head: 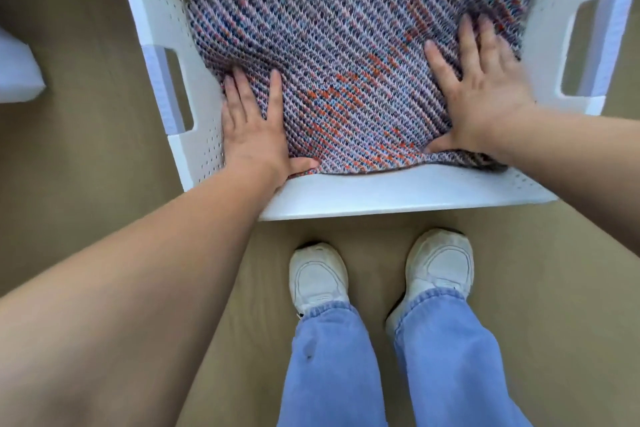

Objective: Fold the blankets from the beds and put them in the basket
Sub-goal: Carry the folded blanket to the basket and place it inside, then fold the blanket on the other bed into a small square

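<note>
Lying folded inside the basket (398, 198), the blanket (346, 55) is a chunky knit w/ diagonal ribs, lilac-grey flecked w/ orange, blue & navy. The basket is white plastic, rectangular, w/ walls dotted by small holes and cut-out handles (157, 87) in both side walls. The left hand (254, 128) presses flat on the blanket's near-left corner, fingers straight & spread, against the left wall. The right hand (485, 87) presses flat at the blanket's right side, fingers splayed toward the right wall, thumb at the near hem. The blanket spans wall to wall; its near edge sits just inside the near wall. Tan floor (86, 114) lies open on both sides. White shoes (318, 274) stand just short of the near rim.
</note>
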Tool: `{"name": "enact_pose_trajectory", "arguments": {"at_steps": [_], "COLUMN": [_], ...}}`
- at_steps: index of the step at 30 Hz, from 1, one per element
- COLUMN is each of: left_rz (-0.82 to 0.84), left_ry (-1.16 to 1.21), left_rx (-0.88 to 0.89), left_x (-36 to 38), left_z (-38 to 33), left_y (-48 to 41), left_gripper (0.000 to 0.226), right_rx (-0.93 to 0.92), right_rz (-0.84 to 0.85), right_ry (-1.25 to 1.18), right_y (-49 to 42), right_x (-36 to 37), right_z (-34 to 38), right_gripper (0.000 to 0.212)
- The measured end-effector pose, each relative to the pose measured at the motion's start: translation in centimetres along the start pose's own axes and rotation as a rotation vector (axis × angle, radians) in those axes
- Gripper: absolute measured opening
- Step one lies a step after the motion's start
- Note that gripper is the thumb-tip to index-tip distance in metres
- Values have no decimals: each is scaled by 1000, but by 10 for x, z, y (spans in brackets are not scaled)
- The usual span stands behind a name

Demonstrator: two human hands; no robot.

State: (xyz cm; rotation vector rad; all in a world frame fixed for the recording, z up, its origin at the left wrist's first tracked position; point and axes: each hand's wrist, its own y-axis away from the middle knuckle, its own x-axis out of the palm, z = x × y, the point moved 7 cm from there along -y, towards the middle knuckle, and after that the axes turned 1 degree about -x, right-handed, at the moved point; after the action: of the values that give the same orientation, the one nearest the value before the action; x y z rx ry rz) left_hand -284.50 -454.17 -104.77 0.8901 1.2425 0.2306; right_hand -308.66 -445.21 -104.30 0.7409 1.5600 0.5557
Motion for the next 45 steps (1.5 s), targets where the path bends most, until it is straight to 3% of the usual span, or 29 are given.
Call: {"name": "enact_pose_trajectory", "arguments": {"at_steps": [7,9,12,18,25,34,40,45], "left_rz": [-11,48,84,72,-112,-202,-240,-357], "left_ry": [-87,-81,-8,63,-83,-175,-347,-368], "left_rx": [-20,-29,4,178,492,887,1184,1402], "left_x": [-3,-15,-39,-114,-234,-338,-363,-392], "left_z": [-3,-4,-12,-61,-137,-272,-382,-470], "left_y": [-5,6,33,102,208,424,607,827], "left_gripper": [139,132,103,67,49,36,38,34], "right_rx": [42,29,12,47,280,837,1143,1394], "right_rz": [-13,-11,-24,-141,-206,-348,-427,-598], "right_ry": [-6,-115,-283,-485,-662,-1003,-1082,-1005], "right_y": [1,18,58,147,271,517,731,965], "right_x": [-6,-16,-33,-99,-185,-189,-152,-145], "right_z": [4,10,16,9,-26,-118,-147,-161], "right_gripper": [137,123,91,66,57,58,58,58]}}
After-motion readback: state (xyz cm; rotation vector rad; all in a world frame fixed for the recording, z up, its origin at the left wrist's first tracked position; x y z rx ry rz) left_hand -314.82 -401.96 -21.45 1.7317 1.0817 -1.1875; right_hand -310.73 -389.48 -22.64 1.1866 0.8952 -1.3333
